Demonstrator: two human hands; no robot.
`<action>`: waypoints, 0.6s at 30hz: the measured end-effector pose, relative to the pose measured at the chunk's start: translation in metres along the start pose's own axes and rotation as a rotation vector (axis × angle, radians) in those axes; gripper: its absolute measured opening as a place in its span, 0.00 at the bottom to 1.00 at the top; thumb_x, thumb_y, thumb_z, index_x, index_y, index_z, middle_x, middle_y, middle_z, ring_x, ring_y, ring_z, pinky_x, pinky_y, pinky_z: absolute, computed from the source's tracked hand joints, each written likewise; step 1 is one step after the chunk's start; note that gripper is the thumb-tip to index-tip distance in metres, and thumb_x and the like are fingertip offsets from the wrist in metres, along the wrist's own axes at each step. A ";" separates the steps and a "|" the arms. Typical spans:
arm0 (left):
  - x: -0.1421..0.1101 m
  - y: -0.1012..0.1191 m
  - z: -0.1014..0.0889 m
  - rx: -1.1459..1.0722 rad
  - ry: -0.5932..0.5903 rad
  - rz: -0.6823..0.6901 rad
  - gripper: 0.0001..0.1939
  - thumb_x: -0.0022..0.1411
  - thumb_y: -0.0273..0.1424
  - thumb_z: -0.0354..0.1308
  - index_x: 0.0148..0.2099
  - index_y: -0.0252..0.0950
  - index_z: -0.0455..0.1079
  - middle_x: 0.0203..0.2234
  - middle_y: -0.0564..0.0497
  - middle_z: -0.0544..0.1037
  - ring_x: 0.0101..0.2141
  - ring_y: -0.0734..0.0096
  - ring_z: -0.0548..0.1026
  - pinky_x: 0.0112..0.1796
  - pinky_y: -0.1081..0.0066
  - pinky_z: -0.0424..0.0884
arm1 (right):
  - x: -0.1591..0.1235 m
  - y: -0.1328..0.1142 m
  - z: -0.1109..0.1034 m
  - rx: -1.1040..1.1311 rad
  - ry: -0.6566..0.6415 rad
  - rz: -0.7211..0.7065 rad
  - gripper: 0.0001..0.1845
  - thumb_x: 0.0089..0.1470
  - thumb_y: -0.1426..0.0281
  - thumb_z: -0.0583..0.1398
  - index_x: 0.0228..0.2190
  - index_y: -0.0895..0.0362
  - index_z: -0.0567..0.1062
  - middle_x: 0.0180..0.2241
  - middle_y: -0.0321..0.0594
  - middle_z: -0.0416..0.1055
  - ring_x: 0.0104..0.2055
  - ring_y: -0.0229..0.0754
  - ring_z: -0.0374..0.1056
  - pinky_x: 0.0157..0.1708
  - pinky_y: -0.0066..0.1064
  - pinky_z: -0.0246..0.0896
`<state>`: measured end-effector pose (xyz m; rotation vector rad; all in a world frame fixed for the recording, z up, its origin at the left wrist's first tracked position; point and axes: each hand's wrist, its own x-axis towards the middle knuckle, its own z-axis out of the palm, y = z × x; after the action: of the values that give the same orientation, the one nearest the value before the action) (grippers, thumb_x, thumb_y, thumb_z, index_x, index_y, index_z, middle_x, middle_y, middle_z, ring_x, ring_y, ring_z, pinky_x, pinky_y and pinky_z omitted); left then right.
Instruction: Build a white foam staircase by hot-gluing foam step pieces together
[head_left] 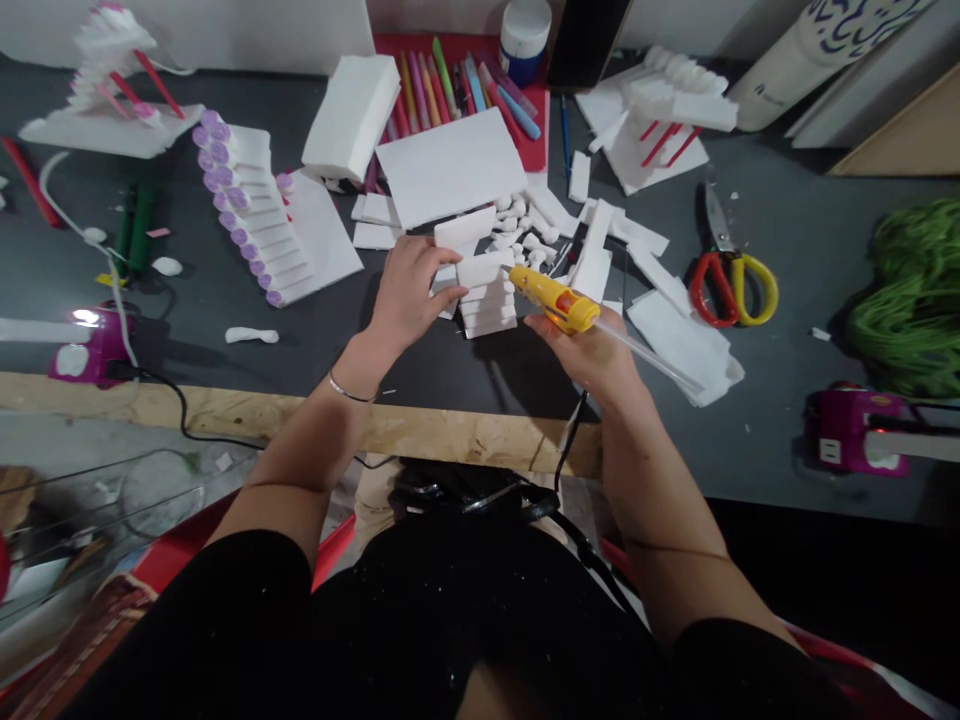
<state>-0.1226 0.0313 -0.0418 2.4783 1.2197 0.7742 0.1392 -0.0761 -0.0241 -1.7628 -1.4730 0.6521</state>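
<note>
A yellow hot glue gun [553, 298] is gripped in my right hand [592, 350], a clear glue stick jutting from its back. Its nozzle meets the right end of the top strip on a small white stepped piece [489, 300]. Thumb and fingers of my left hand [412, 285] pinch the left end of that stepped piece. Just behind it lies a loose white strip [465, 228]. Small rolled white pieces [517, 220] are heaped to the right of that strip.
Behind are a white sheet [454, 165] and coloured pens [450, 90]. Scissors [724, 270] and white scraps [682, 335] lie right. A purple-edged stepped model [255, 210] stands left. Purple devices [859, 430] sit at both sides, near green yarn [911, 290] on the right.
</note>
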 end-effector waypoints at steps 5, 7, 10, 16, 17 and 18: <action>0.001 0.000 -0.001 0.016 0.011 0.018 0.41 0.64 0.69 0.43 0.53 0.41 0.74 0.47 0.41 0.79 0.53 0.47 0.76 0.55 0.49 0.71 | 0.001 -0.005 -0.004 -0.022 -0.042 0.039 0.20 0.51 0.49 0.67 0.32 0.52 0.79 0.28 0.41 0.76 0.38 0.56 0.78 0.45 0.57 0.74; 0.001 0.000 -0.001 0.018 0.016 0.020 0.40 0.64 0.69 0.43 0.53 0.42 0.74 0.47 0.41 0.79 0.53 0.48 0.76 0.55 0.49 0.72 | 0.001 -0.008 -0.006 -0.030 -0.044 0.052 0.21 0.50 0.48 0.66 0.33 0.52 0.79 0.29 0.42 0.77 0.40 0.58 0.78 0.49 0.60 0.73; 0.001 -0.001 -0.001 0.013 0.019 0.012 0.40 0.64 0.69 0.43 0.53 0.42 0.74 0.47 0.42 0.79 0.54 0.48 0.75 0.56 0.49 0.72 | 0.001 -0.010 -0.008 -0.043 -0.066 0.069 0.21 0.51 0.47 0.65 0.34 0.52 0.79 0.31 0.43 0.78 0.43 0.61 0.79 0.53 0.62 0.72; 0.000 -0.002 0.000 -0.001 0.023 -0.003 0.40 0.63 0.70 0.45 0.53 0.43 0.74 0.47 0.42 0.79 0.54 0.48 0.75 0.57 0.48 0.71 | 0.000 -0.010 -0.011 -0.060 -0.106 0.081 0.21 0.55 0.49 0.64 0.38 0.52 0.80 0.34 0.45 0.79 0.49 0.63 0.78 0.55 0.63 0.71; 0.000 -0.002 0.000 -0.001 0.024 -0.004 0.40 0.63 0.70 0.45 0.53 0.43 0.74 0.47 0.42 0.79 0.54 0.48 0.75 0.57 0.48 0.71 | 0.000 -0.010 -0.012 -0.055 -0.106 0.081 0.21 0.55 0.49 0.64 0.39 0.53 0.80 0.34 0.45 0.79 0.51 0.63 0.78 0.56 0.63 0.71; 0.000 -0.002 -0.001 -0.001 0.025 -0.004 0.40 0.63 0.70 0.45 0.53 0.43 0.74 0.47 0.42 0.79 0.54 0.48 0.75 0.57 0.48 0.71 | 0.000 -0.010 -0.012 -0.051 -0.106 0.083 0.20 0.55 0.50 0.64 0.39 0.53 0.81 0.35 0.45 0.79 0.52 0.64 0.77 0.56 0.62 0.71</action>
<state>-0.1244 0.0330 -0.0422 2.4711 1.2323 0.8069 0.1426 -0.0780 -0.0088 -1.8614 -1.5057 0.7668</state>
